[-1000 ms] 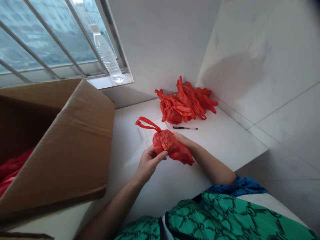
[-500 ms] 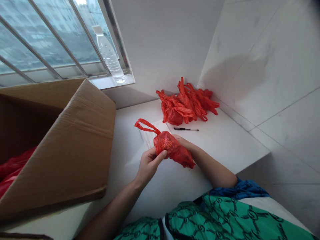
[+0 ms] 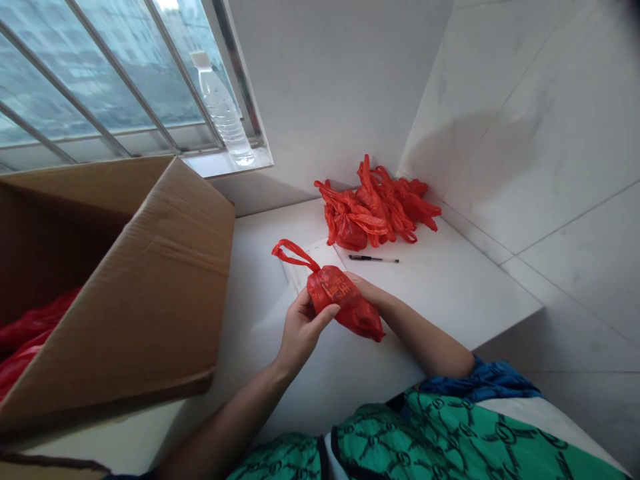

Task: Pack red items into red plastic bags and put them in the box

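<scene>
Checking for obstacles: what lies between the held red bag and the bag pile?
The head view shows parts of the right hand and paper, the pen and bare white tabletop.

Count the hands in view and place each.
2: the left hand holds the red bag, its thumb on the near side; the right hand is at the bag's far side, partly hidden behind it.
</scene>
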Available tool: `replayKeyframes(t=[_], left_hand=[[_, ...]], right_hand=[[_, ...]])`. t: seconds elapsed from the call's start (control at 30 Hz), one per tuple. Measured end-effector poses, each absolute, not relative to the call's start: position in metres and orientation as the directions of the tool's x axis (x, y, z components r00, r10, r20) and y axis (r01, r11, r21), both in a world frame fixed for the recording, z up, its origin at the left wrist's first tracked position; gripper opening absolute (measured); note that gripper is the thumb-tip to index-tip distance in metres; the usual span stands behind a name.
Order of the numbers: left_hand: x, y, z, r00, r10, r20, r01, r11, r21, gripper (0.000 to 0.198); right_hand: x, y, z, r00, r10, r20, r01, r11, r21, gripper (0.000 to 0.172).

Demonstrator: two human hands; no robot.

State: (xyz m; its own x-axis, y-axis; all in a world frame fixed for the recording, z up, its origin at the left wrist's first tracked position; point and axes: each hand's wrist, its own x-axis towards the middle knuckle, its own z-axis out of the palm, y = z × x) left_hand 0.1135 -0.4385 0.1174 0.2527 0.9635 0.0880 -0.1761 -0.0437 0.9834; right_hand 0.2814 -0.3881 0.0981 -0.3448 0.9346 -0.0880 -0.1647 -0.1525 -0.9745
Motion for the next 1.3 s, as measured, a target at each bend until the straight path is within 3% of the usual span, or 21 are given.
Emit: replayKeyframes(t=[0.37, 0.67, 1.03, 1.17, 1.23, 1.3], left_hand=[[0.113, -0.434, 0.108, 0.322, 0.943, -0.087, -0.337, 0.200, 0.920, 0.035], [0.113, -0.431, 0.106, 0.378, 0.924, -0.058, -0.366, 0.207, 0.907, 0.035], [0.112, -0.426, 0.104, 0.425, 0.903, -0.060, -0.408, 0.251, 0.878, 0.041], [0.096, -0.398, 0.096, 0.236, 0.955, -0.182, -0.455, 0.274, 0.847, 0.030], [0.086, -0.382, 0.089, 0.065, 0.971, -0.230, -0.457, 0.234, 0.858, 0.032], [0.076, -0.371, 0.081, -0.094, 0.977, -0.189, -0.407, 0.135, 0.904, 0.039]], right_hand=[[0.282, -0.387, 0.094, -0.391, 0.916, -0.094, -0.167, -0.171, -0.971, 0.025], [0.286, -0.390, 0.103, -0.311, 0.948, -0.065, -0.282, -0.158, -0.947, 0.037], [0.291, -0.390, 0.111, -0.207, 0.978, 0.002, -0.240, -0.048, -0.970, 0.036], [0.298, -0.386, 0.111, -0.123, 0.992, 0.013, -0.290, -0.024, -0.957, 0.031], [0.302, -0.385, 0.109, -0.115, 0.993, -0.005, -0.317, -0.042, -0.947, 0.036], [0.304, -0.384, 0.108, -0.132, 0.991, -0.027, -0.313, -0.068, -0.947, 0.045]])
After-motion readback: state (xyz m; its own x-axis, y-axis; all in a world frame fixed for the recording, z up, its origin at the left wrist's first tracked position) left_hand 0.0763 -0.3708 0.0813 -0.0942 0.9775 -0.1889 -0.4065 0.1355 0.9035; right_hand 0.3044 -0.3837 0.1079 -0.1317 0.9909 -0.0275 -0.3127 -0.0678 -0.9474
